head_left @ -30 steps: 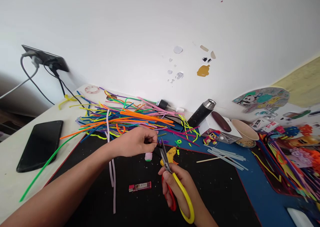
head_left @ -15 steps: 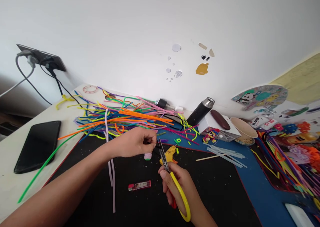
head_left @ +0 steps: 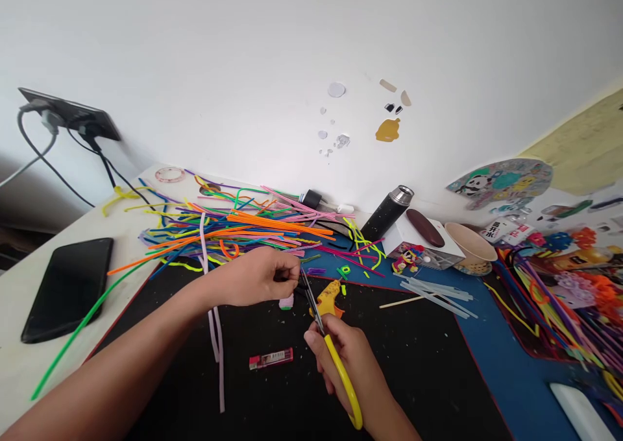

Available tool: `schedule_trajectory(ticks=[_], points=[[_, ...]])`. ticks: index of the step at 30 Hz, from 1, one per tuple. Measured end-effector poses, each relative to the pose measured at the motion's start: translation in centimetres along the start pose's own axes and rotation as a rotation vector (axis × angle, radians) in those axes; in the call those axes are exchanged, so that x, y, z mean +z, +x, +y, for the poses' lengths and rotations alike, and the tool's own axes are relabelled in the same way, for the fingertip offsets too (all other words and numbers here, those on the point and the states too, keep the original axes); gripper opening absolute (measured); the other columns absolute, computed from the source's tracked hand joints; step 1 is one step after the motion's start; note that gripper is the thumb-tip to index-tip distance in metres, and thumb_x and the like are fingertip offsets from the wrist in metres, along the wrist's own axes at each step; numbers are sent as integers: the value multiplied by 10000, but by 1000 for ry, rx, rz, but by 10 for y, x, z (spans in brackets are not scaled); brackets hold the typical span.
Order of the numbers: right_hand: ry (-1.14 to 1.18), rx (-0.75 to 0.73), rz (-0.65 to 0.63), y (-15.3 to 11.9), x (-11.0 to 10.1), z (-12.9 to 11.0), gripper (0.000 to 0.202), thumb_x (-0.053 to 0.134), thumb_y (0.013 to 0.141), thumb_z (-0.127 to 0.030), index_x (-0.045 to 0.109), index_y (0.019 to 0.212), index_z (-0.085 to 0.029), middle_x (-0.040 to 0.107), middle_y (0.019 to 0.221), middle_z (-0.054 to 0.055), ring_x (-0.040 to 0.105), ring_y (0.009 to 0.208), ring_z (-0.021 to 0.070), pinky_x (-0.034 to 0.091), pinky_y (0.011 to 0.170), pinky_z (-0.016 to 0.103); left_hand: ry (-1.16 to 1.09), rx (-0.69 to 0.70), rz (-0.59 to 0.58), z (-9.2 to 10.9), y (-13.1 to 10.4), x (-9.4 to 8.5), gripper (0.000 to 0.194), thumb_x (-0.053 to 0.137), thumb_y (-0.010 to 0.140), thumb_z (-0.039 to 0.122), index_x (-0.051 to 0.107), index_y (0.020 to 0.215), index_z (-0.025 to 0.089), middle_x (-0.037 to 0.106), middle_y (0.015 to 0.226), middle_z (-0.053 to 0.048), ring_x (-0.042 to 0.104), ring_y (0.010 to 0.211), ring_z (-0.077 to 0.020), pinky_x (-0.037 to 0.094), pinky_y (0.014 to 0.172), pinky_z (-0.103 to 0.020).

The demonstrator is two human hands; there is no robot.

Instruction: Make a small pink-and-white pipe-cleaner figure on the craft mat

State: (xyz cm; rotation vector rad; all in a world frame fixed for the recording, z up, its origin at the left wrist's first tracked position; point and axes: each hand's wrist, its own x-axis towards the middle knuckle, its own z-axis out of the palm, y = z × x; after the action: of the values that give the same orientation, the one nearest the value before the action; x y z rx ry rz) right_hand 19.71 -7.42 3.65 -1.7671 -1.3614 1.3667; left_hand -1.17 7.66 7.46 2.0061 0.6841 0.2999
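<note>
My right hand (head_left: 341, 357) holds yellow-handled scissors (head_left: 344, 379), with the blades pointing up and left toward my other hand. My left hand (head_left: 265, 275) is closed in a pinch just left of the blade tips; what it pinches is too small to make out. A lilac and green piece (head_left: 286, 302) lies partly hidden beneath my left hand. Behind the blades rests a yellow glue gun (head_left: 328, 296). Long lilac pipe cleaners (head_left: 220, 363) pass under my left wrist onto the black mat (head_left: 389, 376).
Many coloured pipe cleaners (head_left: 272, 224) lie behind my hands. A red case (head_left: 270, 358) is on the mat. At the left is a phone (head_left: 68, 288). Glue sticks (head_left: 438, 295), a black flask (head_left: 387, 214), a white box (head_left: 423, 243) and a bowl (head_left: 471, 246) stand or lie to the right.
The scissor blades have come closer together, and the handles have swung slightly left. The whole view has shifted a little. My left hand keeps its pinch.
</note>
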Motion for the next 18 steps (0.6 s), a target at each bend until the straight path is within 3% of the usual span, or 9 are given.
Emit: schedule_trajectory(ticks=[9, 18], points=[[137, 85, -17, -4, 17, 21, 592, 619, 863, -818, 568, 840, -229, 462, 511, -71, 412, 343, 83, 290, 310, 168, 86, -20, -58, -2, 0, 4, 109, 623, 800, 195, 566, 707, 202, 491, 632, 61, 407, 575, -117, 270, 525, -244], [92, 219, -11, -6, 27, 30, 543, 664, 856, -762, 511, 791, -245, 410, 472, -91, 382, 346, 88, 309, 310, 177, 148, -45, -95, -5, 5, 14, 90, 598, 764, 162, 606, 686, 206, 557, 628, 49, 455, 558, -125, 300, 541, -251]])
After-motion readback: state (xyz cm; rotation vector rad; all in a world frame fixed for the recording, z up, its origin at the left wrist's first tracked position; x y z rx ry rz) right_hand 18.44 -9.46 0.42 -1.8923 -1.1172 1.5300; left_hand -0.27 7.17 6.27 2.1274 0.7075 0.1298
